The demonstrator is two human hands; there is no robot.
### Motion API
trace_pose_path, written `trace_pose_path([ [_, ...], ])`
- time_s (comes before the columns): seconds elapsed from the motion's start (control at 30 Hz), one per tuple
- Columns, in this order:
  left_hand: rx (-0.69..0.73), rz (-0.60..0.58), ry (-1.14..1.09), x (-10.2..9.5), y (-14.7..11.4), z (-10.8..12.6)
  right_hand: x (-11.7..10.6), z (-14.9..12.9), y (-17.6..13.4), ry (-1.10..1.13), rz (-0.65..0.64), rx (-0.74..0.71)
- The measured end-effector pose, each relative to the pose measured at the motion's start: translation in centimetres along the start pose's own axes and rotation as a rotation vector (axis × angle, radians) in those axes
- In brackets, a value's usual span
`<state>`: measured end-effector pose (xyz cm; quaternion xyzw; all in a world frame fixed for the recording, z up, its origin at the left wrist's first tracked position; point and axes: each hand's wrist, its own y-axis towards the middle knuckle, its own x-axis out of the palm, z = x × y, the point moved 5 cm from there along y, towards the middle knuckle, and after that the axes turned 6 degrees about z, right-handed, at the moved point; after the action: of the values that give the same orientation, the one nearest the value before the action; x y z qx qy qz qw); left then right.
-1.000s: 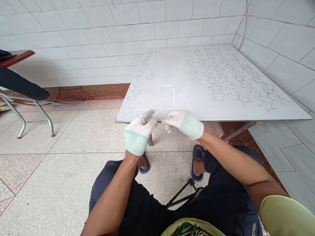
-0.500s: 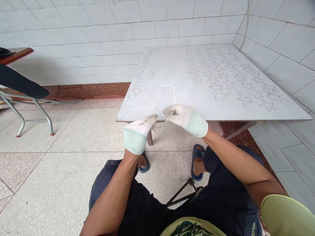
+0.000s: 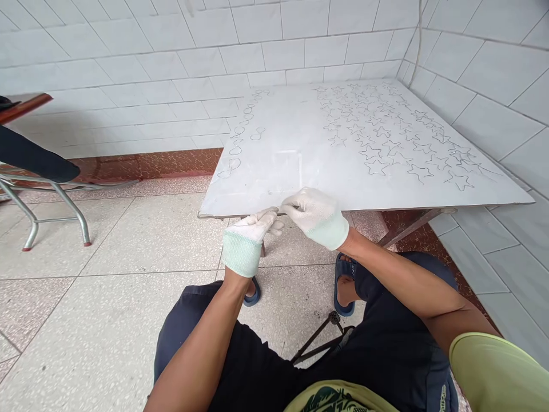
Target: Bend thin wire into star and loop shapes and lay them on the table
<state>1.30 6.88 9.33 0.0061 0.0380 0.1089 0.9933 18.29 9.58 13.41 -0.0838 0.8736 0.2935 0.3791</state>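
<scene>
My left hand point(image 3: 252, 233), in a white glove with a pale green cuff, is at the near edge of the white tabletop point(image 3: 291, 109). Its thumb and fingers are pressed together. My right hand point(image 3: 316, 214), gloved the same way, is pinched just to the right of it, the fingertips of both hands almost touching. Whatever lies between the fingertips is too small to make out. Many thin star-shaped wire outlines point(image 3: 377, 166) cover the right half of the tabletop. Looped wire shapes point(image 3: 235, 163) run in a line along its left side.
Tiled walls point(image 3: 240, 68) border the table at the back and right. At the left, a metal-legged stool point(image 3: 71, 200) stands by another person's dark-clothed leg point(image 3: 38, 157) and a red-brown table corner point(image 3: 32, 106). Below me are my sandals point(image 3: 344, 286) and a dark metal frame point(image 3: 317, 337).
My right hand has moved left and down toward my left hand, closing the gap between their fingertips. Its fingers have drawn together into a pinch. The view has shifted slightly.
</scene>
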Motion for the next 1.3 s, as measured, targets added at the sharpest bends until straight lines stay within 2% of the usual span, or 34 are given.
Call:
trace_pose_path([
  [0.13, 0.013, 0.039, 0.096, 0.2, -0.7, 0.9, 0.3, 0.3, -0.2, -0.171, 0.012, -0.092],
  [0.23, 0.027, 0.054, 0.171, 0.4, -1.0, 1.1, 0.6, 0.6, -0.6, -0.318, 0.039, -0.110],
  [0.43, -0.013, 0.051, 0.199, 1.0, -1.6, 1.1, 0.9, 0.4, -1.0, -0.472, -0.007, -0.124],
  [0.67, -0.022, 0.051, 0.198, 1.6, -2.3, 0.5, 1.0, 0.6, -1.1, -0.474, 0.003, -0.117],
  [0.93, -0.098, 0.002, 0.100, 2.5, -2.9, -0.1, 1.0, 0.5, 0.1, -0.432, -0.122, -0.098],
  [1.07, -0.106, 0.035, 0.084, 2.0, -2.8, 0.3, -0.8, 1.2, 0.5, -0.280, -0.031, -0.134],
  [1.17, -0.090, 0.043, 0.099, 1.7, -2.8, 0.6, -2.1, 1.9, 0.4, -0.294, -0.004, -0.152],
  [1.3, -0.058, 0.071, 0.147, 1.6, -2.9, 0.8, -2.2, 2.1, 0.1, -0.274, -0.008, -0.174],
])
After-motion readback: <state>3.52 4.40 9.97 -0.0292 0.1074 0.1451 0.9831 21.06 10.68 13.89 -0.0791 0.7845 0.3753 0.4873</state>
